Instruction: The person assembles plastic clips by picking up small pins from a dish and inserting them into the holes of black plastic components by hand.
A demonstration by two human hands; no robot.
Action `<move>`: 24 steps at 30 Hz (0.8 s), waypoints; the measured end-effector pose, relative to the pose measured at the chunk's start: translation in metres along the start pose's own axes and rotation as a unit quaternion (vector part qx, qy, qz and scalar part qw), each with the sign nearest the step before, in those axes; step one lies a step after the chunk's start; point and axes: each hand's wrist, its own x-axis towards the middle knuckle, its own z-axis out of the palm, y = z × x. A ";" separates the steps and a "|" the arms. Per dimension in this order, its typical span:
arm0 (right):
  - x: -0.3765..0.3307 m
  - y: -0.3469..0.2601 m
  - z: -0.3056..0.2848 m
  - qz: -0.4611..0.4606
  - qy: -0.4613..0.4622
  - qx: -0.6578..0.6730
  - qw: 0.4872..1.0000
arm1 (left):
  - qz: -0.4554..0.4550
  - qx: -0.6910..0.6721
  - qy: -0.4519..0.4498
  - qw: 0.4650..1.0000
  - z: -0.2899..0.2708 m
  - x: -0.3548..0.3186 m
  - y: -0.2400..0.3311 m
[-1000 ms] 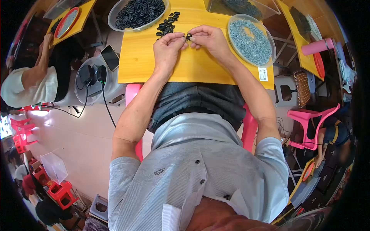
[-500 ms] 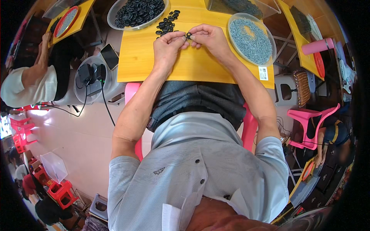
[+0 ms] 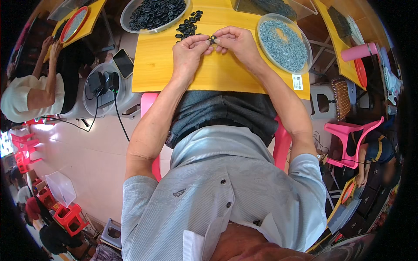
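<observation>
My left hand and my right hand meet over the yellow table, fingertips pinched together on one small black ring. Just beyond my left hand lies a loose heap of black rings. A round tray full of black rings stands at the far left of the table. To the right of my right hand sits a clear round tray of small grey screws.
A clear box stands at the table's far edge. Another person sits at a second yellow table on the left. A tub with cables, pink chairs and red stools stand around me.
My hands stay pinched on the small black ring in the same spot; only slight finger movement shows.
</observation>
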 end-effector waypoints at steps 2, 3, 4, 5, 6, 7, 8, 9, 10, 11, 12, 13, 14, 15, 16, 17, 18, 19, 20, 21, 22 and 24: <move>0.000 0.000 0.001 0.000 0.004 -0.006 1.000 | 0.002 -0.002 -0.001 1.000 0.000 0.000 0.000; 0.001 0.000 0.000 0.000 0.004 -0.006 1.000 | 0.001 -0.002 -0.001 1.000 0.001 0.000 0.001; 0.001 0.001 0.000 0.000 0.004 -0.008 1.000 | 0.002 0.003 0.003 1.000 0.002 -0.001 0.001; 0.001 0.001 -0.001 0.000 0.005 -0.009 1.000 | 0.002 0.009 0.006 1.000 0.003 -0.002 0.002; 0.001 0.000 0.000 0.000 0.004 -0.009 1.000 | 0.002 0.009 0.007 1.000 0.003 -0.002 0.002; 0.001 -0.001 0.001 -0.001 0.006 -0.011 1.000 | 0.003 0.007 0.012 1.000 0.004 -0.002 0.002; 0.000 -0.002 0.002 -0.003 0.008 -0.013 1.000 | 0.003 0.004 0.017 1.000 0.004 -0.003 0.002; 0.000 -0.003 0.002 -0.003 0.007 -0.013 1.000 | 0.004 0.004 0.017 1.000 0.004 -0.003 0.001; -0.001 -0.003 0.002 -0.005 0.006 -0.009 1.000 | 0.007 0.000 0.018 1.000 0.005 -0.003 -0.001; -0.001 -0.003 0.003 -0.007 0.005 -0.005 1.000 | 0.011 -0.005 0.020 1.000 0.005 -0.003 -0.002; -0.001 -0.002 0.002 -0.007 0.005 -0.005 1.000 | 0.011 -0.005 0.019 1.000 0.005 -0.003 -0.002; 0.000 0.001 0.002 -0.011 0.006 -0.004 1.000 | 0.016 -0.001 0.018 1.000 0.005 -0.002 -0.003; 0.000 0.002 0.001 -0.016 0.007 -0.002 1.000 | 0.022 0.003 0.016 1.000 0.005 -0.002 -0.004; -0.001 -0.001 0.002 -0.017 0.007 -0.002 1.000 | 0.022 0.004 0.016 1.000 0.003 -0.002 -0.004; -0.001 -0.004 0.001 -0.009 0.004 -0.017 1.000 | 0.029 0.020 -0.007 0.999 0.001 -0.001 -0.003; -0.001 -0.008 0.000 -0.002 0.001 -0.033 0.999 | 0.037 0.036 -0.031 0.998 -0.001 -0.001 -0.003; -0.001 -0.010 -0.003 -0.003 0.003 -0.033 0.999 | 0.036 0.036 -0.032 0.998 -0.002 0.000 -0.001; 0.001 -0.012 -0.008 0.013 -0.017 -0.032 0.999 | 0.048 0.070 -0.070 0.994 -0.003 0.001 0.000; 0.002 -0.013 -0.012 0.029 -0.036 -0.030 0.998 | 0.059 0.105 -0.109 0.987 -0.003 0.002 0.001; 0.003 -0.013 -0.015 0.029 -0.036 -0.030 0.998 | 0.059 0.105 -0.109 0.987 -0.003 0.001 0.000; 0.003 -0.013 -0.018 0.045 -0.054 -0.034 0.997 | 0.076 0.163 -0.112 0.977 -0.003 -0.001 -0.001; 0.004 -0.013 -0.023 0.061 -0.072 -0.038 0.995 | 0.092 0.222 -0.114 0.964 -0.004 -0.002 -0.004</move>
